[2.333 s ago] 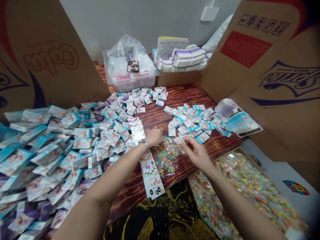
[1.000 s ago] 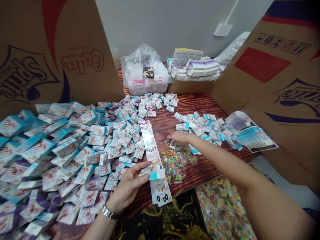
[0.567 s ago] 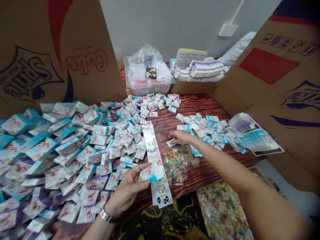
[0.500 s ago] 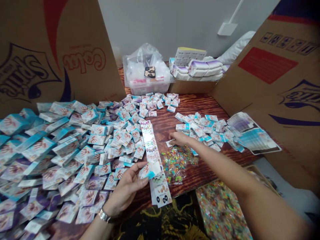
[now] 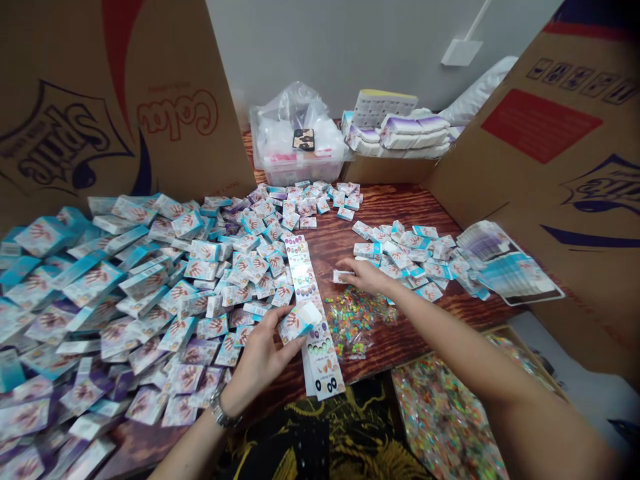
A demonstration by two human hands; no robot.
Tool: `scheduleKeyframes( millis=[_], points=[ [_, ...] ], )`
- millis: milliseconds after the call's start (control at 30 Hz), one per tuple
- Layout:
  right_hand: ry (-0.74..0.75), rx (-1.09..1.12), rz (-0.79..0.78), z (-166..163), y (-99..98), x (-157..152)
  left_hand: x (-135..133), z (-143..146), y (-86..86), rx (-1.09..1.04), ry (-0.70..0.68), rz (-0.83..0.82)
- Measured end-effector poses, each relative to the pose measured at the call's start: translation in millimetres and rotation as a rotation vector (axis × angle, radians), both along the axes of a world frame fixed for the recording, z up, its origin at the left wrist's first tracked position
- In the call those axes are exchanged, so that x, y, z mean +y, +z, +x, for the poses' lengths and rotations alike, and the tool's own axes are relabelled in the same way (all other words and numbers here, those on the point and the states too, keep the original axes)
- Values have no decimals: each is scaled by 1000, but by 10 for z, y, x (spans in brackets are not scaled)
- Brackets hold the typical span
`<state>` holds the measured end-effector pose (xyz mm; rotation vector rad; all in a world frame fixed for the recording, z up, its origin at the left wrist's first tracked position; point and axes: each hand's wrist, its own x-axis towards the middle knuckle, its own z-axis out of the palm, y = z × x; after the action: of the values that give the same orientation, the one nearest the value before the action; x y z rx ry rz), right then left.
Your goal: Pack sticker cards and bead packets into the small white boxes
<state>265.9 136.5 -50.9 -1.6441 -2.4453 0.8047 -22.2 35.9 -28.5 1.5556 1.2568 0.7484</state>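
Where the grained wooden table (image 5: 350, 233) bears a heap of glossy boxes (image 5: 115, 293), the left hand (image 5: 260, 357) clasps one small teal-and-white box (image 5: 297, 322), flap open, over a long printed strip (image 5: 305, 280). The right hand (image 5: 367, 275) has its fingertips on a flat packet (image 5: 343, 275); whether they grip it cannot be told.

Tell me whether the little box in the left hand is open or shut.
Open: the little box in the left hand has its white end flap sticking out.
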Motion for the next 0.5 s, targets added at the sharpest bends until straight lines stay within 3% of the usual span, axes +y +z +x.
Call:
scheduleKeyframes(
  millis=[133, 267, 367, 500],
  points=[
    [-7, 101, 62, -160, 416, -159, 34, -13, 24, 162, -60, 194],
    [35, 233, 325, -430, 792, -441, 49, 20, 43, 201, -101, 268],
    [195, 174, 460, -581, 842, -617, 41, 49, 72, 181, -123, 302],
    [374, -45, 633, -635, 732, -692, 13, 52, 124, 155, -147, 311]
  ],
)
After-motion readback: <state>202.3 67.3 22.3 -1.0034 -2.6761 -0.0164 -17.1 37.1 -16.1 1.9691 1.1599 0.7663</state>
